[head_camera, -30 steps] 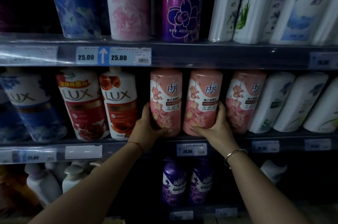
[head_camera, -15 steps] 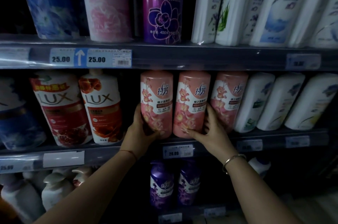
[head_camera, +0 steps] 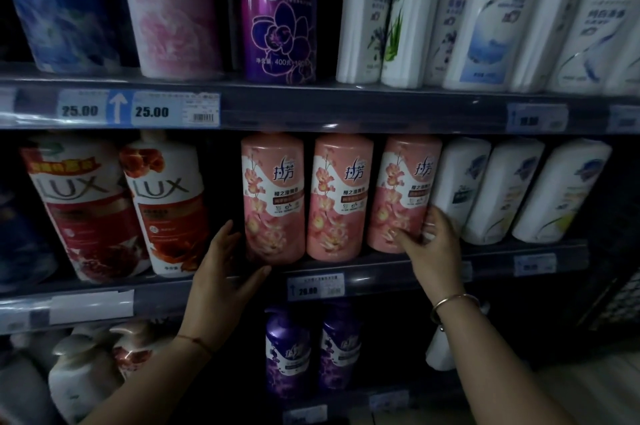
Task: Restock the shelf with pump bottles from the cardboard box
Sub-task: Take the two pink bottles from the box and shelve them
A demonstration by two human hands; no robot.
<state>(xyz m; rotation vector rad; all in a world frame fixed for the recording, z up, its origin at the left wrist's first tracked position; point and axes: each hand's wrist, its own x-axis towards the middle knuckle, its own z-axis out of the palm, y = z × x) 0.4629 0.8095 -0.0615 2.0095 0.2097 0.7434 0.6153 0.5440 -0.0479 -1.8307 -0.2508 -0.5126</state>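
Observation:
Three pink flower-printed pump bottles stand side by side on the middle shelf (head_camera: 381, 267): the left one (head_camera: 275, 202), the middle one (head_camera: 341, 202) and the right one (head_camera: 401, 192). My left hand (head_camera: 225, 272) is spread open beside the base of the left pink bottle, thumb just under its bottom edge. My right hand (head_camera: 429, 241) wraps the lower right of the right pink bottle, thumb on its front and fingers behind its side. The cardboard box is out of view.
Two red-and-white LUX bottles (head_camera: 166, 209) stand left of the pink ones, and white bottles (head_camera: 460, 185) crowd their right. The upper shelf (head_camera: 311, 105) holds blue, pink, purple and white bottles. Below stand two purple bottles (head_camera: 311, 352) and white pump bottles (head_camera: 83, 372).
My right hand has gone from the middle pink bottle to the right one. My left hand has let go of the left pink bottle and opened lower beside it. The view moved closer.

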